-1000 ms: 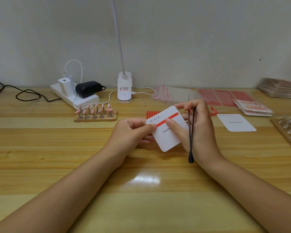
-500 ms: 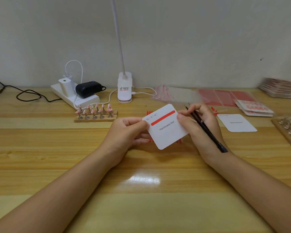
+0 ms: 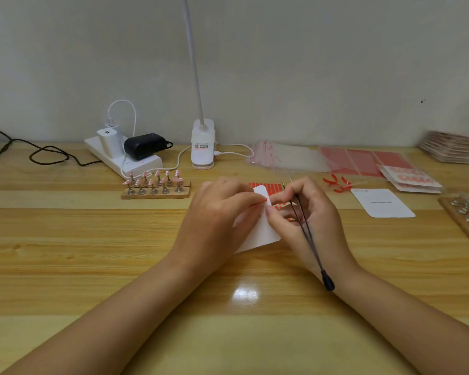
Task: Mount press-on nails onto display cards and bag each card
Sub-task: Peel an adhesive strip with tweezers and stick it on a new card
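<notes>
At the centre of the frame our left hand (image 3: 217, 212) and right hand (image 3: 306, 212) pinch a white card (image 3: 260, 234) just above the tabletop (image 3: 92, 253), each grip clamped on it. Our right hand also holds black tweezers (image 3: 309, 236). A stand of pink nails (image 3: 155, 184) sits left of centre; another card (image 3: 382, 203) lies at right.

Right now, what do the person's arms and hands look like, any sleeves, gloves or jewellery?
Both forearms are bare as far as the frame shows, with no sleeves in view. The left hand and right hand wear no gloves, rings, watch or bracelets. The visible fingernails look short and unpainted.
</notes>
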Demonstrator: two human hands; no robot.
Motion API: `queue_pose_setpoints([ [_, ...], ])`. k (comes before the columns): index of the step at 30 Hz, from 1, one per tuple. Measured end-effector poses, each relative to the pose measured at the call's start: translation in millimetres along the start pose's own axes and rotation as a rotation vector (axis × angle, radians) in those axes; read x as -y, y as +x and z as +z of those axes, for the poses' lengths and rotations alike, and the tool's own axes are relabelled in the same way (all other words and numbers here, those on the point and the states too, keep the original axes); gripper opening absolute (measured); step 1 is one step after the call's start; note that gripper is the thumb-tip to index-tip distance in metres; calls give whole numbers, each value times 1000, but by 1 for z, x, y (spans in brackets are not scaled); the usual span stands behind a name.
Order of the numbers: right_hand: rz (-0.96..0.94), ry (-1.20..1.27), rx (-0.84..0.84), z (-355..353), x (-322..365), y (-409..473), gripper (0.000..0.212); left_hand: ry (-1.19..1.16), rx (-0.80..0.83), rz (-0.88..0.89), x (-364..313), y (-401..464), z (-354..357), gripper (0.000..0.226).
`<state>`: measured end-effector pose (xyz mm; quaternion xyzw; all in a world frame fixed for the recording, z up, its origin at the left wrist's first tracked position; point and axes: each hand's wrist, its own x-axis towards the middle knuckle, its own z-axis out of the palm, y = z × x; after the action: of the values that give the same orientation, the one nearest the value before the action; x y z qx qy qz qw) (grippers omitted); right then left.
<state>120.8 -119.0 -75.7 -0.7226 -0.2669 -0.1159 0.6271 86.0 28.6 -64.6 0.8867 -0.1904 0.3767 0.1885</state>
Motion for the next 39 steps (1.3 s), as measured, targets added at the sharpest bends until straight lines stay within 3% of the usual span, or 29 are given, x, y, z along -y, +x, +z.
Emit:
queue_pose_setpoints([
  [6,-61,-127,-6,4,5,-4,39,-94,39,-42,0,4,-7,14],
  [14,-127,-239,-49,7,10,-8,37,-30,58,12,-4,5,-8,12],
  [25,-55,-137,-6,7,12,-8,37,-105,-24,-77,-3,3,-3,8],
  [39,-73,-149,-15,8,6,-7,38,-94,51,-95,-5,3,-7,12],
])
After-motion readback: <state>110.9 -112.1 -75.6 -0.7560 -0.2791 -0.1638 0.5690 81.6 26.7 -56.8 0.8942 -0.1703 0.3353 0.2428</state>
